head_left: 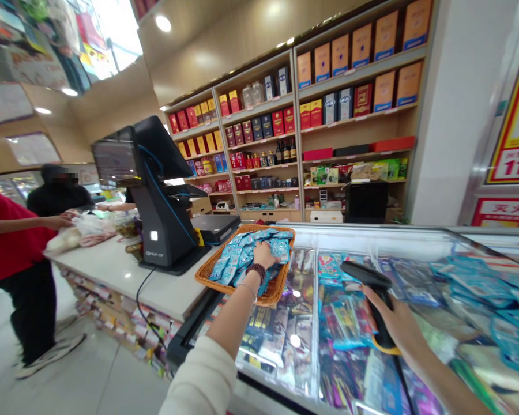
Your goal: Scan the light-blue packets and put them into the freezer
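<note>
My left hand point(264, 255), with a dark bead bracelet at the wrist, reaches into an orange wicker basket point(207, 275) heaped with small blue packets point(229, 262). Its fingers are curled on one blue packet point(281, 249) near the right side of the pile; the fingertips are partly hidden. Wrapped round the handle of a black barcode scanner point(367, 275) is my right hand point(383, 314). The scanner is held above the glass-topped case, its head toward the basket and its cable hanging down.
The basket rests on a glass display case point(318, 323) full of colourful packages. Left of it stand a checkout terminal point(155, 196) and a dark flat device point(216, 227) on a white counter point(121, 271). People stand at the far left. Shelves of boxes point(277, 124) line the back.
</note>
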Tool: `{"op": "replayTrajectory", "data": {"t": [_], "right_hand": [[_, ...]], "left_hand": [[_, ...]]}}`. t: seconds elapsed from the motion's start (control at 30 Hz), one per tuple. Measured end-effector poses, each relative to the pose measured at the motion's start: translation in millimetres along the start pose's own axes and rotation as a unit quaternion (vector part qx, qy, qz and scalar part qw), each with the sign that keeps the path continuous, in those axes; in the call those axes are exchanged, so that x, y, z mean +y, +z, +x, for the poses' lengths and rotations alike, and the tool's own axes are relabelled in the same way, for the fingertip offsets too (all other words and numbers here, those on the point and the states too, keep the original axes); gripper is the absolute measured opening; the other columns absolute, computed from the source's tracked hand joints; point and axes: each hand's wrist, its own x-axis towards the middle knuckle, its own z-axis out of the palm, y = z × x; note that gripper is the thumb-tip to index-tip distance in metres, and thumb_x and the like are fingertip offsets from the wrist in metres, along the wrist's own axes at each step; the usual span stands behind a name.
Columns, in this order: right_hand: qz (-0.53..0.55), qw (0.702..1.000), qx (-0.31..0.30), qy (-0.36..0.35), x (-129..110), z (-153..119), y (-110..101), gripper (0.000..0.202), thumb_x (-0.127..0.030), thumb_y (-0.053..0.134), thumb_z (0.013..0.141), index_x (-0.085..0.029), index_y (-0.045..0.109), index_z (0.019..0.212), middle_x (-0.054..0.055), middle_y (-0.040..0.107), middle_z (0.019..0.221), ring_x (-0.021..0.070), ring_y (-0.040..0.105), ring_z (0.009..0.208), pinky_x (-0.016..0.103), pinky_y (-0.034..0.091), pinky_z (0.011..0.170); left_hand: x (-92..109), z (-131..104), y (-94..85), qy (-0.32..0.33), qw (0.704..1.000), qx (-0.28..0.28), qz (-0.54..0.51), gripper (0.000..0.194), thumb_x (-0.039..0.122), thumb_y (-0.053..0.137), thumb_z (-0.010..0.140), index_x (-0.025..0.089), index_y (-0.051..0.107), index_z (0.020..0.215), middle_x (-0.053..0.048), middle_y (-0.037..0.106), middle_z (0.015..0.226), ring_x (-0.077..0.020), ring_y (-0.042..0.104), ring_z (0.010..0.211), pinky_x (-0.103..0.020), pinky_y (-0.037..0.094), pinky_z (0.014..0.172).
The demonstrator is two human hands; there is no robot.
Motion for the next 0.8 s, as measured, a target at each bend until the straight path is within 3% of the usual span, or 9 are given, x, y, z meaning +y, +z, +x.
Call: {"op": "replayTrajectory", "data": {"t": [0.1,0.23,0.33,0.4,0.47,0.57,0.63,0.7,0.8], "right_hand": [[-0.002,1.0,0.009,-0.008,-1.6,-2.7,1.3,0.048,-0.066,0.073,0.077,-0.022,0.061,0.062,-0.002,0.055,0.044,0.0126,0.048,0.034,0.027,0.041,0.037],[0.007,1.0,0.009,-0.009,-4.2,-5.3,3.7,0.046,-0.063,0.077,0.075,-0.023,0.058,0.062,-0.003,0.055,0.046,0.0126,0.047,0.034,0.027,0.04,0.036],[0.026,1.0,0.015,-0.009,-4.2,-5.4,5.0,0.046,-0.063,0.078,0.073,-0.022,0.059,0.067,-0.003,0.058,0.051,0.0114,0.047,0.035,0.026,0.039,0.035],[0.033,0.999,0.015,-0.011,-3.8,-4.9,4.9,0.047,-0.065,0.079,0.073,-0.022,0.06,0.071,-0.003,0.059,0.054,0.0115,0.047,0.035,0.026,0.039,0.035],[0.037,0.999,0.011,-0.011,-4.4,-4.5,3.6,0.049,-0.067,0.079,0.071,-0.021,0.062,0.074,-0.003,0.059,0.054,0.0121,0.048,0.036,0.027,0.04,0.034],[0.037,0.999,0.003,-0.01,-8.5,-6.2,0.2,0.051,-0.069,0.079,0.07,-0.021,0.062,0.073,-0.003,0.058,0.052,0.0127,0.048,0.036,0.028,0.041,0.036],[0.034,0.999,0.005,-0.016,-12.7,-9.0,-1.5,0.051,-0.07,0.077,0.071,-0.022,0.062,0.071,-0.003,0.058,0.049,0.0127,0.047,0.036,0.028,0.041,0.037],[0.034,0.999,0.008,-0.025,-16.0,-11.7,-2.1,0.05,-0.07,0.076,0.073,-0.022,0.063,0.073,-0.003,0.056,0.047,0.0127,0.046,0.036,0.028,0.04,0.038],[0.026,0.999,0.012,-0.032,-16.0,-12.8,-2.2,0.05,-0.07,0.075,0.074,-0.021,0.064,0.074,-0.004,0.055,0.047,0.0122,0.046,0.037,0.027,0.04,0.039]], "left_hand": [[0.7,2.3,-2.8,-0.006,1.0,-0.013,-0.026,0.05,0.03,0.088,0.069,0.012,0.068,0.112,-0.02,0.067,0.132,-0.0319,0.064,0.124,-0.033,0.047,0.104],[3.9,-3.5,-3.3,0.013,0.998,-0.011,-0.067,0.025,0.024,0.078,0.082,0.014,0.069,0.103,-0.012,0.076,0.112,-0.0251,0.071,0.109,-0.03,0.051,0.096],[17.9,-13.9,1.4,0.039,0.979,-0.004,-0.199,0.018,0.018,0.07,0.087,0.014,0.067,0.104,-0.009,0.076,0.102,-0.0191,0.074,0.087,-0.028,0.055,0.082],[35.4,-23.1,10.8,0.053,0.935,-0.019,-0.351,0.017,0.019,0.071,0.086,0.016,0.065,0.101,-0.005,0.075,0.09,-0.0164,0.074,0.072,-0.027,0.058,0.071],[57.2,-34.1,27.4,0.064,0.865,-0.037,-0.496,0.021,0.027,0.078,0.081,0.018,0.063,0.095,-0.001,0.072,0.077,-0.0168,0.073,0.067,-0.027,0.059,0.066],[88.7,-53.7,64.3,0.063,0.757,-0.043,-0.649,0.042,0.039,0.09,0.068,0.019,0.061,0.09,-0.001,0.072,0.072,-0.0181,0.073,0.063,-0.031,0.062,0.066],[102.5,-66.7,91.2,0.035,0.701,-0.037,-0.711,0.052,0.045,0.093,0.061,0.018,0.061,0.091,-0.003,0.074,0.073,-0.0186,0.074,0.062,-0.034,0.063,0.069],[108.1,-76.9,114.0,0.002,0.665,-0.02,-0.747,0.055,0.048,0.094,0.057,0.017,0.063,0.091,-0.003,0.075,0.074,-0.0186,0.074,0.065,-0.036,0.064,0.074],[104.2,-82.6,133.3,-0.027,0.647,-0.003,-0.762,0.052,0.047,0.094,0.058,0.016,0.066,0.09,-0.005,0.075,0.077,-0.0192,0.075,0.072,-0.038,0.064,0.081]]}}
